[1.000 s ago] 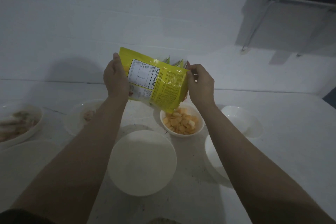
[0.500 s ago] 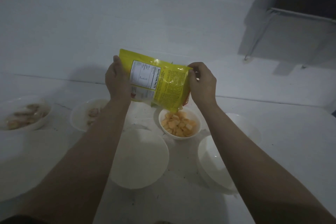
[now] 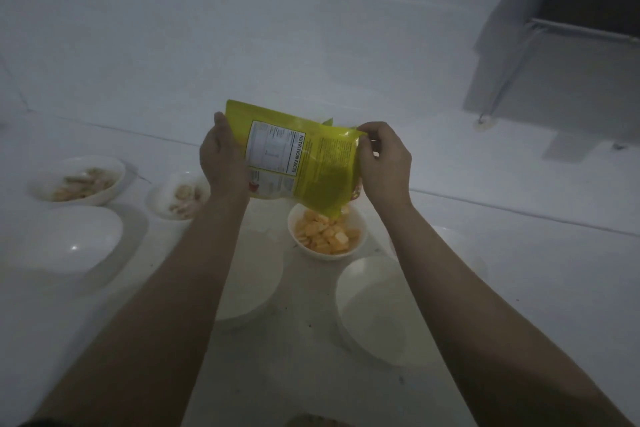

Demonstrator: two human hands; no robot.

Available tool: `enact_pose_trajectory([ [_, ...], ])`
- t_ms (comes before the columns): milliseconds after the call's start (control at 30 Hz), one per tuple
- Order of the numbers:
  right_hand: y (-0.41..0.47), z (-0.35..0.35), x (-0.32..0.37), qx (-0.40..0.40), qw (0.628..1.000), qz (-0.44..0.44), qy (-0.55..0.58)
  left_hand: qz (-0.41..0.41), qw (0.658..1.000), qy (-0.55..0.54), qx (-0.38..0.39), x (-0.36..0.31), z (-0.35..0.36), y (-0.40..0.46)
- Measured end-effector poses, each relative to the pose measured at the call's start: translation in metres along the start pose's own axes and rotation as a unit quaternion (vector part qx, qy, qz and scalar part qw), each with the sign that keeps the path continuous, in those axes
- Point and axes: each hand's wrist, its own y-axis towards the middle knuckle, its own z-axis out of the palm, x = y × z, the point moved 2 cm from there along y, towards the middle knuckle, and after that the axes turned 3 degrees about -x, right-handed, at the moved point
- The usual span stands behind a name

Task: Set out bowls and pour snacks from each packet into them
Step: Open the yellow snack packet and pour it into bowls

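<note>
While my left hand [image 3: 224, 163] grips the bottom end of the yellow packet [image 3: 304, 163] and my right hand [image 3: 382, 163] pinches its mouth end, I hold it tilted over the bowl [image 3: 327, 236] of orange snacks [image 3: 325, 236]. Empty bowls sit near left [image 3: 65, 239], centre [image 3: 252, 274] and right [image 3: 370, 305]. Two filled bowls sit far left [image 3: 78, 178].

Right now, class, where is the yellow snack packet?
In the head view the yellow snack packet is at centre, held tilted between the left hand and right hand, directly above the bowl of orange snacks.
</note>
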Motion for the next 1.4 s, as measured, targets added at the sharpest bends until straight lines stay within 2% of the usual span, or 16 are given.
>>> enact_pose_trajectory([
  [167,-0.002,-0.046,-0.020,-0.009,1.000,0.012,0.019,0.001,1.000,0.006,0.003,0.000,0.025,-0.043],
  [433,-0.013,-0.130,-0.070,-0.052,0.997,0.056,0.009,-0.019,0.997,0.011,0.071,0.020,0.088,-0.111],
  [633,-0.012,-0.173,-0.100,-0.071,0.994,0.082,-0.022,0.005,0.996,0.013,0.090,0.023,0.134,-0.151],
  [800,-0.010,-0.193,-0.118,-0.060,0.991,0.103,-0.066,0.003,0.991,0.038,0.131,0.041,0.156,-0.155],
  [1000,-0.024,-0.203,-0.137,-0.034,0.982,0.174,-0.068,0.050,0.985,0.061,0.151,0.042,0.162,-0.164],
  [1133,-0.026,-0.202,-0.135,-0.042,0.984,0.162,-0.062,0.057,0.984,0.088,0.147,0.044,0.164,-0.161],
  [1400,-0.016,-0.195,-0.135,0.017,0.986,0.138,-0.094,0.090,0.975,0.103,0.173,0.032,0.165,-0.156],
])
